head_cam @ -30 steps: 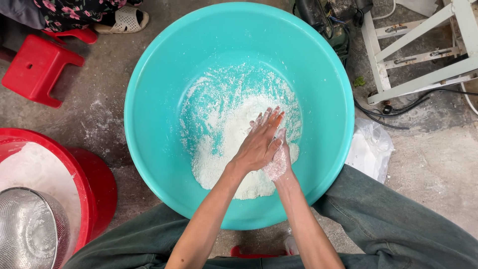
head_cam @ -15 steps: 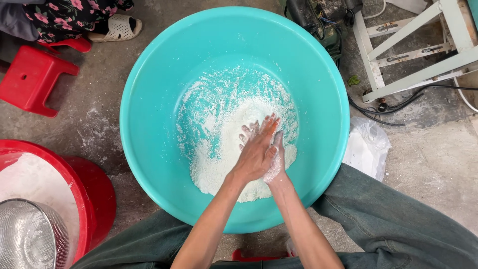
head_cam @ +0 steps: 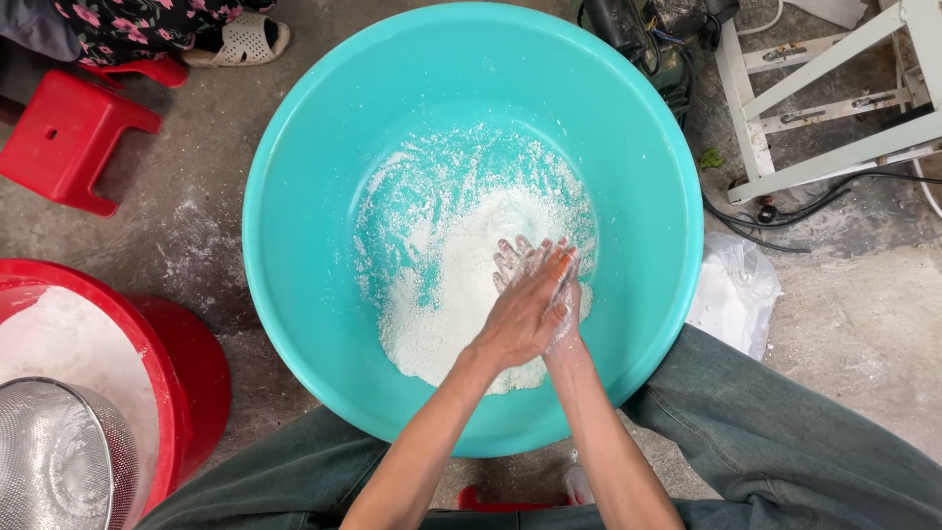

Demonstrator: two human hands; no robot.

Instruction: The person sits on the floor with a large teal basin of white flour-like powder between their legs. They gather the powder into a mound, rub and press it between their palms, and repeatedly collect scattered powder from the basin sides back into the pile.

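In the middle of the floor (head_cam: pixel 863 324), between the person's knees, sits a wide turquoise basin (head_cam: pixel 314 177) with white flour (head_cam: pixel 442 294) heaped on its bottom, thickest toward the near right and thinly scattered toward the far left. The left hand (head_cam: pixel 525 312) lies flat over the right hand (head_cam: pixel 564 294), both pressed into the flour at the right of the heap. The left fingers are stretched out and close together, dusted white; the right fingers (head_cam: pixel 507 257) peep out beyond them, slightly spread and coated in flour, clamped on nothing that can be seen. At the near left stands a red tub (head_cam: pixel 172 393) holding more white powder and a metal sieve (head_cam: pixel 59 461). A red stool (head_cam: pixel 69 137) sits at the far left, with another person's sandal (head_cam: pixel 240 39) beyond it. A white frame (head_cam: pixel 834 98) stands at the far right, and a plastic bag (head_cam: pixel 736 294) lies just beside the basin's right rim.
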